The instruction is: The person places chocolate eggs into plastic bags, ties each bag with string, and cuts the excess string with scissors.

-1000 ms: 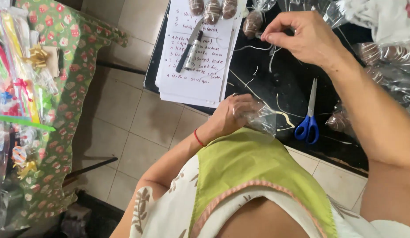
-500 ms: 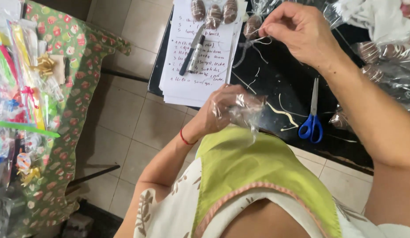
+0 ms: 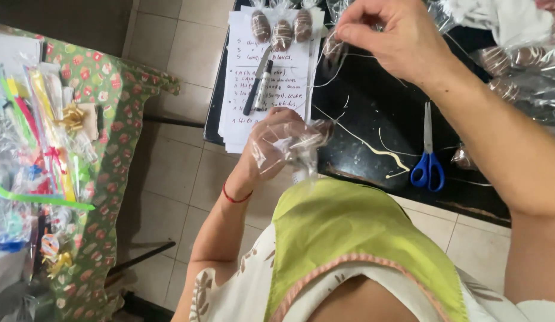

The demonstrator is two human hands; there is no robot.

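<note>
Left grip [image 3: 277, 143] closed around crinkled clear bag [image 3: 301, 146], contents obscured; right grip [image 3: 388, 36] pinching barely visible thread [image 3: 325, 80].

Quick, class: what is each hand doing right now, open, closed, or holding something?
Left hand: closed around a clear plastic bag.
Right hand: fingers pinched on a thin pale string.

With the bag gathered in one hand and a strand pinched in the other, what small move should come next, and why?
Probably bring the right hand and its pale strand down to the clear bag, since the left hand already bunches its neck, and that neck is untied.
</note>
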